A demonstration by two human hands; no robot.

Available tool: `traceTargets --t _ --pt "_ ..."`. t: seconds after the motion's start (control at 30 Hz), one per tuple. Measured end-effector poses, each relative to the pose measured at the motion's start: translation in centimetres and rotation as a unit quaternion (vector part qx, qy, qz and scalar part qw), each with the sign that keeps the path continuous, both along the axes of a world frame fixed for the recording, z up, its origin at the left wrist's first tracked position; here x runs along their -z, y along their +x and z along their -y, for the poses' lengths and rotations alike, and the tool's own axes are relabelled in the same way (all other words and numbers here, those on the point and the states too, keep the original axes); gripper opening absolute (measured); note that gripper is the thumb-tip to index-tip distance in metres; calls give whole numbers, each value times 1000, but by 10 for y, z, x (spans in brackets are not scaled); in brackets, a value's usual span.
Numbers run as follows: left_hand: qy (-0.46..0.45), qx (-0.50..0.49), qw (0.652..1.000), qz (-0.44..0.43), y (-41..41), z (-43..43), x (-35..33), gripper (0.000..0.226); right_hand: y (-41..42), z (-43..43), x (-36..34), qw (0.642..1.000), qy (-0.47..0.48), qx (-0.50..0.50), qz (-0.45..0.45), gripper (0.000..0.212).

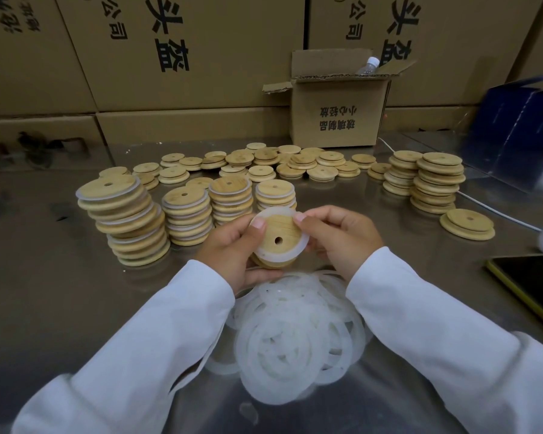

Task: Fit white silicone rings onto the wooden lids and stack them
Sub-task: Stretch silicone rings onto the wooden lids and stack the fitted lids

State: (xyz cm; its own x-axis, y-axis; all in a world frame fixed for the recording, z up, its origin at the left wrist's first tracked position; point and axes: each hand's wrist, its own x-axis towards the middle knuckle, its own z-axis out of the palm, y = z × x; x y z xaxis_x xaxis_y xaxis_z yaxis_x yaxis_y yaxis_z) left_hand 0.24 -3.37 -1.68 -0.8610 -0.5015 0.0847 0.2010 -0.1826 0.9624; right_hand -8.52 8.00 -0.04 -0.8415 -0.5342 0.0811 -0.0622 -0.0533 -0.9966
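Both hands hold one round wooden lid (279, 231) with a small centre hole, tilted toward me above the table. A white silicone ring (284, 253) lies around its raised part. My left hand (232, 249) grips the lid from the left and below, thumb on its upper rim. My right hand (339, 236) pinches the ring and lid at the right edge. A heap of loose white rings (289, 333) lies just below my hands. Several stacks of ringed lids (126, 220) stand to the left and behind the held lid.
Bare wooden lids (264, 166) are scattered across the far table, with taller stacks (436, 183) and a single lid (467, 223) at the right. An open cardboard box (336, 120) stands behind, cartons line the back. A phone (533, 283) lies at the right edge.
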Motion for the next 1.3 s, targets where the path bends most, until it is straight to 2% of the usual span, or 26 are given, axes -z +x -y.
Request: traceTargets --t 0.27,0.53,0.77,0.9,0.97,1.17,1.3 --pt "-46 -43 998 -2 -1 0 0 16 -2 1 -1 1000 2 -7 8 9" --pt "-109 -102 989 -18 -1 0 0 16 -1 0 -3 1000 5 -25 -19 9" --pt "-34 -74 996 -29 0 2 -2 18 3 -1 -6 998 -20 -33 -54 11" --pt "-47 -74 995 -43 -1 -1 0 14 5 0 -1 996 -2 6 -92 5" --pt "-50 -82 993 -62 -1 -1 0 13 8 3 5 993 16 28 -109 9" --pt "-27 -56 994 -86 -1 0 0 26 10 6 10 989 6 78 -129 15" --pt "-119 -78 989 -39 0 2 2 12 3 2 7 987 4 84 -138 14"
